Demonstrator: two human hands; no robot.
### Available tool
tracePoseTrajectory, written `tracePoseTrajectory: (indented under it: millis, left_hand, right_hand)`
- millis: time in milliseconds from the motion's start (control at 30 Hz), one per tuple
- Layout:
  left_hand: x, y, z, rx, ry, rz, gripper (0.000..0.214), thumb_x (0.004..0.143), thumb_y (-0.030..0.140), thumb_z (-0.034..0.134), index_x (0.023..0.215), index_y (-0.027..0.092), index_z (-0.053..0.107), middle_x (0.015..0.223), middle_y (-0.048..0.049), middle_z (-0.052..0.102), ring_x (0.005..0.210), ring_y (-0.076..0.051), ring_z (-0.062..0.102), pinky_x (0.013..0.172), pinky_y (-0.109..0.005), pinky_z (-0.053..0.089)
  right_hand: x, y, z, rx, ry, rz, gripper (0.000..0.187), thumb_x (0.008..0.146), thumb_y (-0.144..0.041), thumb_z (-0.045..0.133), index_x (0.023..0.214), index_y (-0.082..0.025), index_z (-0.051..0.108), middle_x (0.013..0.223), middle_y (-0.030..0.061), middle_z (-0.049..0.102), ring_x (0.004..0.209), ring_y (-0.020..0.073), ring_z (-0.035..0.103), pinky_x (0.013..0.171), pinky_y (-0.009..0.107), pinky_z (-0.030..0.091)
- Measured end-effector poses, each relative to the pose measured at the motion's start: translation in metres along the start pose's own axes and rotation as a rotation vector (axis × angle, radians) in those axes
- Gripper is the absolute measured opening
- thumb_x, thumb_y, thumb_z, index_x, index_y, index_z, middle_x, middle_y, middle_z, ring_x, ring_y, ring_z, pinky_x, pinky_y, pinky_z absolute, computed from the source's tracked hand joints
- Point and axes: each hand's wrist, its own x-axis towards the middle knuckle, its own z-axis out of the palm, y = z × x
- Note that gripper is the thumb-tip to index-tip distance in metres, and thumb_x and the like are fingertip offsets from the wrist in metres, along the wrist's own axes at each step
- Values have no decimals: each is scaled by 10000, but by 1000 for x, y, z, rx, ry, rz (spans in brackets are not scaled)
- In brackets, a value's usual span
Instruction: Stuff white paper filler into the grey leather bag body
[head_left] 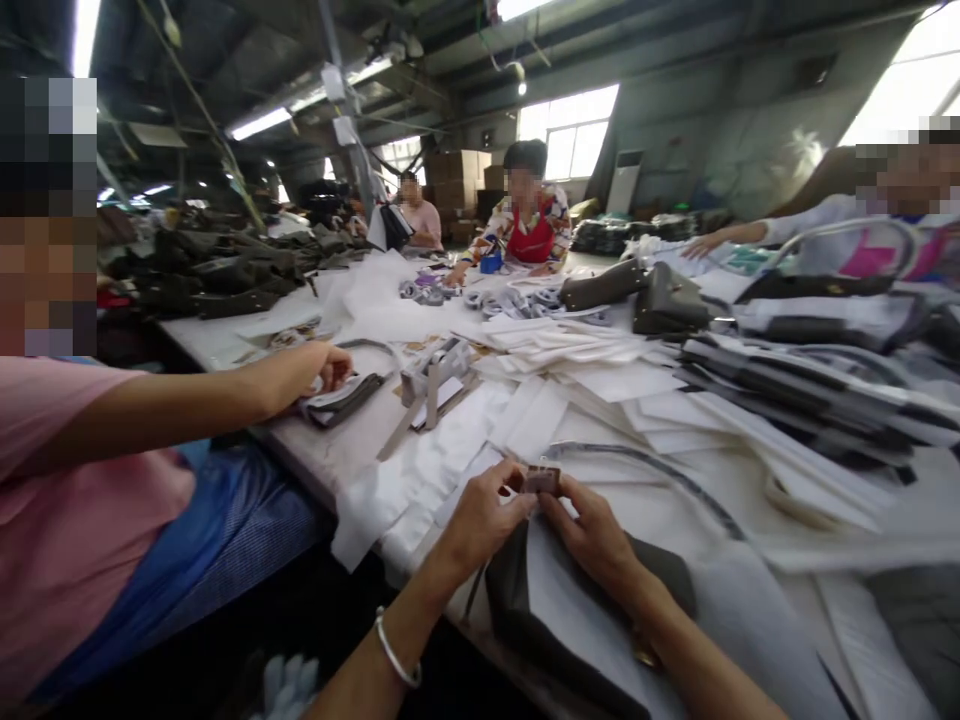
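Close in front of me, my left hand [484, 508] and my right hand [596, 535] pinch a small brown rectangular tag [541, 480] from its two sides. The tag is held above a dark grey handbag [510, 590], which lies tilted at the table's front edge. White sheet material [566, 610] covers part of the bag's side. A wrapped, curved bag handle [652, 462] arches behind my hands toward the right. My right forearm passes over the bag and hides part of it.
A co-worker's arm [247, 395] reaches over the table from the left to a dark piece [345, 400]. White sheets [600, 365] lie spread across the middle. Dark bags [817, 385] are heaped at the right. Other people sit around the table.
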Motion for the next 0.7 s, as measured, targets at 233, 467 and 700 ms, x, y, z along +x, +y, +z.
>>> tracePoseTrajectory:
  millis: [233, 467, 700]
  left_hand:
    - [19, -11, 1, -173, 44, -91, 226, 798, 290, 584, 968, 151, 634, 842, -20, 679, 789, -168, 631, 747, -263, 489]
    - [24, -2, -12, -68, 42, -113, 283, 816, 325, 555, 979, 141, 696, 845, -36, 706, 733, -155, 618, 662, -234, 473]
    - [40, 12, -1, -87, 219, -104, 384, 855, 398, 567, 1121, 131, 639, 827, -38, 674, 716, -143, 621, 633, -213, 470]
  right_hand:
    - [2, -6, -3, 48, -9, 55, 193, 953, -353, 517, 896, -213, 638, 860, 41, 703, 793, 207, 644, 746, 329, 503]
    - [1, -2, -2, 272, 87, 118, 483, 936, -382, 562, 1372, -227, 423, 981, 48, 706, 849, 201, 695, 815, 361, 545]
    - [3, 2, -1, 414, 108, 144, 546, 939, -401, 559, 1422, -231, 367, 1003, 46, 687, 787, 184, 706, 803, 372, 569]
